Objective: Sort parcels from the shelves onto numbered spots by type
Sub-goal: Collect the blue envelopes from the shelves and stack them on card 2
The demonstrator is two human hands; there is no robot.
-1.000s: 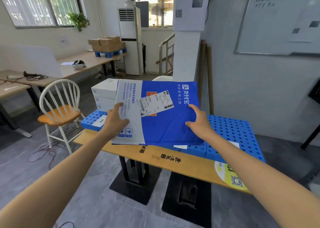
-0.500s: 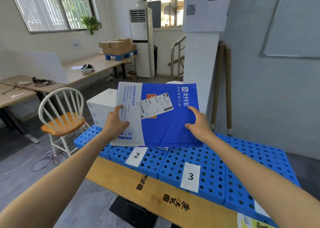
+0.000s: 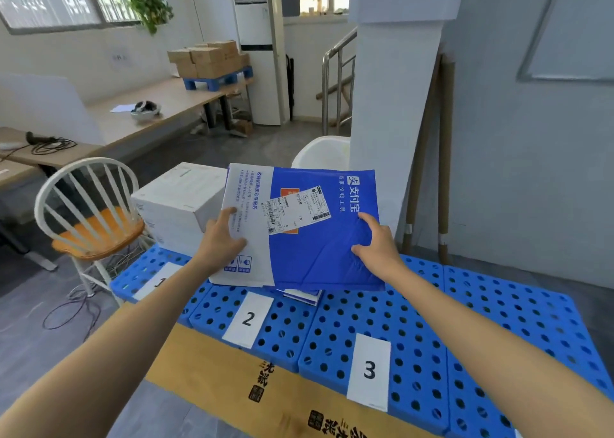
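Surface: the wooden worktop [image 3: 206, 364] is carrying blue perforated trays [image 3: 498, 321].
Parcel: I am holding the blue-and-white mailer [image 3: 319, 248] at 12 o'clock from card 2 [image 3: 248, 319].
Left grip [image 3: 221, 241]: pinching its white 9 o'clock edge.
Right grip [image 3: 378, 245]: pinching its blue 3 o'clock side.

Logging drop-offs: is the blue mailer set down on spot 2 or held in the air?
Held up: left hand and right hand grip the blue mailer, tilted above the blue pad.

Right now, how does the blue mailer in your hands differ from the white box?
The blue mailer is flat; the white box is tall and blocky. The mailer is gripped by the left hand and right hand above the blue pallet; the box rests on it. Both are parcels.
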